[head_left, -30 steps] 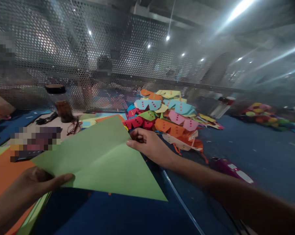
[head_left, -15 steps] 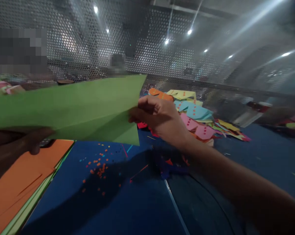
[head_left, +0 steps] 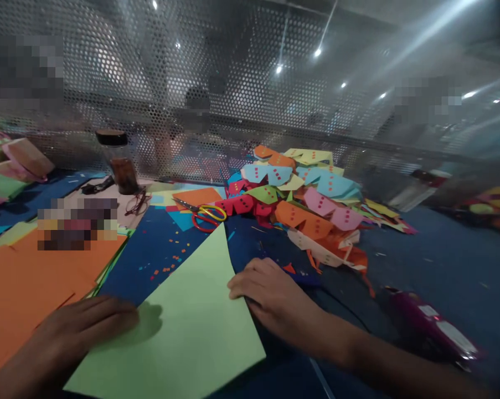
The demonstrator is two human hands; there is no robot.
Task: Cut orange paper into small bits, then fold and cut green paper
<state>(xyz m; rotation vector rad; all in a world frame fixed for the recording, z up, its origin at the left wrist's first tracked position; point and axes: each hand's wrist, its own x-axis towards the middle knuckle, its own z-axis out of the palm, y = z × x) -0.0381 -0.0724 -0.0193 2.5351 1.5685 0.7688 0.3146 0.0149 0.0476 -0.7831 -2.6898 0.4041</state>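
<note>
A light green paper sheet (head_left: pixel 187 327) lies on the blue table in front of me, one corner pointing away. My right hand (head_left: pixel 266 288) pinches its right edge between thumb and fingers. Over the sheet's left side is my left hand (head_left: pixel 96 321), blurred by motion, its fingers reaching right; whether they touch the sheet or grip anything is unclear. Orange sheets (head_left: pixel 21 277) lie in a stack beneath and beside my left forearm. Beyond the green sheet's far corner rest scissors (head_left: pixel 208 216) with red and yellow handles.
Cut coloured paper shapes (head_left: pixel 316 205) are heaped at the back centre. A jar (head_left: pixel 123 166) with a dark lid and glasses (head_left: pixel 137 202) are at the back left. A purple tool or packet (head_left: pixel 432 327) lies at right. Perforated metal panel (head_left: pixel 233 111) stands behind.
The green sheet has come down from in front of my face to the table, turning flat. My hands moved down with it. The scissors and jar have come into view.
</note>
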